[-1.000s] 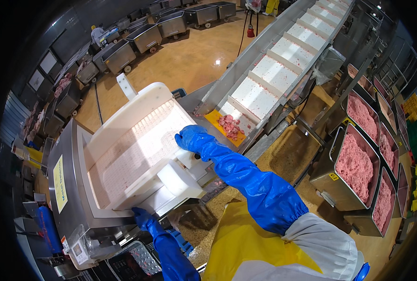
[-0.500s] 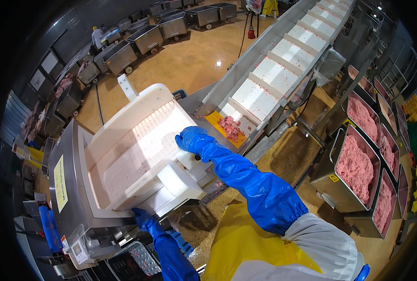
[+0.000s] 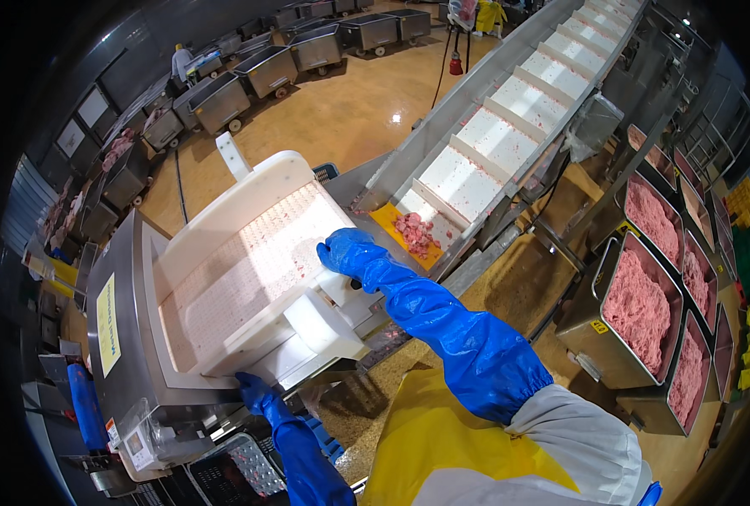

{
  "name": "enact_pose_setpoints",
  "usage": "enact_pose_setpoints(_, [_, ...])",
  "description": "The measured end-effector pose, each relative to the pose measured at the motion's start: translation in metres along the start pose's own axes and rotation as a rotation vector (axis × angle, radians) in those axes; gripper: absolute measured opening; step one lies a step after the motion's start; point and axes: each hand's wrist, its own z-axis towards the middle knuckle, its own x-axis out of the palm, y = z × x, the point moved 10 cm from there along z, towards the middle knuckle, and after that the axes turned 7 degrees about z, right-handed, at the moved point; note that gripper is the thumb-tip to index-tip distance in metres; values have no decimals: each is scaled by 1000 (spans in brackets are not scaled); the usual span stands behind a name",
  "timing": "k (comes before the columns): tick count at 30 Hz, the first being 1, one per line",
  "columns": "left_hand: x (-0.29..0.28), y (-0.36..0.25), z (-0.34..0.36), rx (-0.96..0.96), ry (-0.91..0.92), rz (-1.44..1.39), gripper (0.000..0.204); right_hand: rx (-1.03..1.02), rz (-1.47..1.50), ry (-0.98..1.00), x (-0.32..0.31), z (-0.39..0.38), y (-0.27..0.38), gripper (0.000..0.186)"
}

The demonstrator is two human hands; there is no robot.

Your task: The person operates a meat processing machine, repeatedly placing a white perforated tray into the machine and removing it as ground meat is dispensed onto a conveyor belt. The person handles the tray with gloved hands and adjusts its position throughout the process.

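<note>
My right hand [image 3: 345, 253], in a long blue glove and sleeve, is closed over the near end of the white side guard [image 3: 261, 325] of a short belt conveyor. Its fingertips curl over the guard's edge and are partly hidden. Under that guard, my left hand [image 3: 258, 395], gloved in blue too, is closed at the lower edge of the conveyor's frame; its fingers are dark and partly hidden. Small pink scraps lie on the perforated white belt [image 3: 240, 274]. Beyond my right hand, a heap of meat pieces [image 3: 416, 234] rests on a yellow-orange plate [image 3: 385, 216].
A cleated white incline conveyor [image 3: 497, 139] rises to the upper right. Steel carts of pink ground meat [image 3: 636, 295] stand at right. A steel machine housing [image 3: 126, 312] surrounds the belt at left. More steel carts [image 3: 269, 69] and a person [image 3: 182, 61] are at the back.
The view has shifted very slightly. Both hands keep their places on the short conveyor.
</note>
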Motion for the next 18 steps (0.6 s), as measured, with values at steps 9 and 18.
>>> enact_pose_setpoints(9, [-8, -8, -7, 21, -11, -15, 76, -3, 31, -13, 0, 0, -5, 46])
enact_pose_setpoints(18, [-5, -2, -2, 24, -3, -23, 76, 17, 4, 39, 4, 0, -1, 47])
